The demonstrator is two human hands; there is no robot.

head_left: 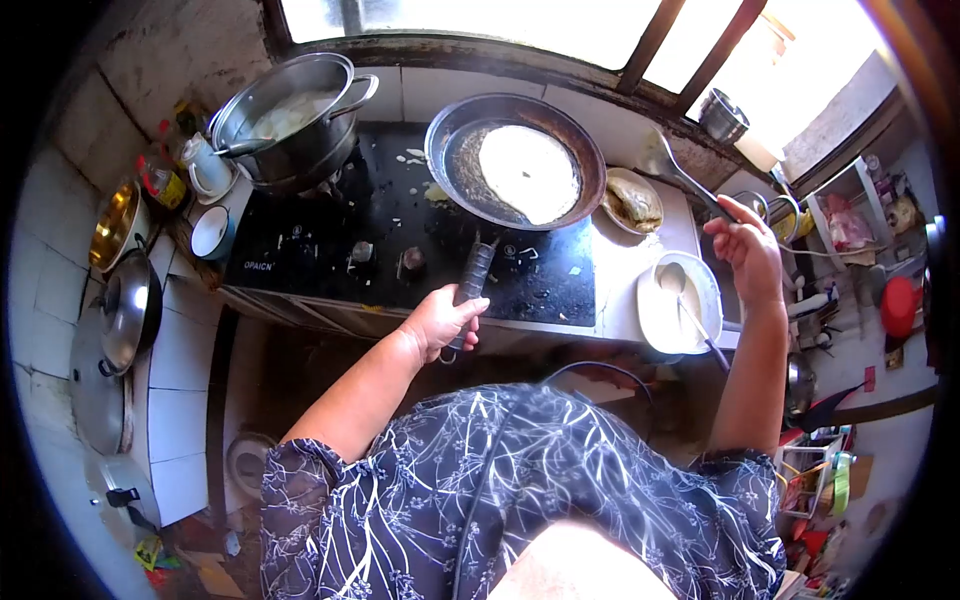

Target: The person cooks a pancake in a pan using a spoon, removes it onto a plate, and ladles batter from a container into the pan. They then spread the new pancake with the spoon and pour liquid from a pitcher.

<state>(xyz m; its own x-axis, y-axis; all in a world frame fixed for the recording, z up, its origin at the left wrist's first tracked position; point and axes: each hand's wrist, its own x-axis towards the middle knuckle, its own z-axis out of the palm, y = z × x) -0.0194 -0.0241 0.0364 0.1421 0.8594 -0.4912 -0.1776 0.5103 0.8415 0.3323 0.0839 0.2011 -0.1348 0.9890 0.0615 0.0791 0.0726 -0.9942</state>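
Observation:
My left hand (440,322) is wrapped round the dark handle (474,280) of a frying pan (447,160) over the black stove top. A pale round pancake (530,172) lies in the pan, right of its middle. At the right, my right hand (745,245) grips a metal spatula (690,182), whose blade is raised to the right of the pan, above a plate. Below the spatula stands a white bowl (655,325) of pale batter, with a ladle (675,280) resting in it.
A large steel pot (300,150) stands on the stove's left side. Folded food (632,205) lies on a plate right of the pan. Farther left are a small cup (212,233), a kettle (206,168) and a lidded wok (130,310). Windows run behind the stove.

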